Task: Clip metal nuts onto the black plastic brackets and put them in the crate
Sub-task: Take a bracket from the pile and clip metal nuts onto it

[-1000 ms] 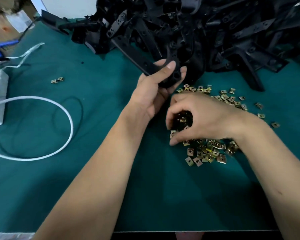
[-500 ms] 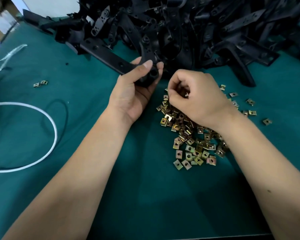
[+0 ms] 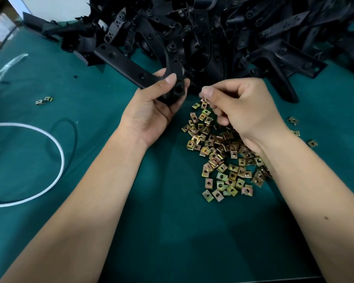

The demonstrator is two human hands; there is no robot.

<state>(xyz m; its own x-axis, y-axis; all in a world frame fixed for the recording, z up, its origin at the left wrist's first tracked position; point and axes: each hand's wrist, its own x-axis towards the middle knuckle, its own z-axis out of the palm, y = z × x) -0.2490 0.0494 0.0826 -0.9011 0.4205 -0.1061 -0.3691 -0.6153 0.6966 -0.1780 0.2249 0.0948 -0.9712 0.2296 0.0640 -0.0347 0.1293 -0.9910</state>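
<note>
one brass-coloured square metal nut (image 3: 204,99) pinched in the right hand (image 3: 241,107); slide it squarely onto the long black plastic bracket (image 3: 131,67) gripped by the left hand (image 3: 151,111).

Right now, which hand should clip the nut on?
Right hand: it pinches a nut just beside the bracket, which the left hand grips and steadies.

The surface (image 3: 155,231) looks covered in a dark teal cloth, matt and slightly felty, no shine at all. The nuts (image 3: 223,158) are thin stamped metal with a yellowish, brassy plated finish that catches the light in spots. The bracket (image 3: 129,67) and the pile of brackets (image 3: 223,33) behind it are black moulded plastic, smooth with a dull satin sheen. The white cable (image 3: 57,148) is smooth, glossy plastic sheathing.
</note>
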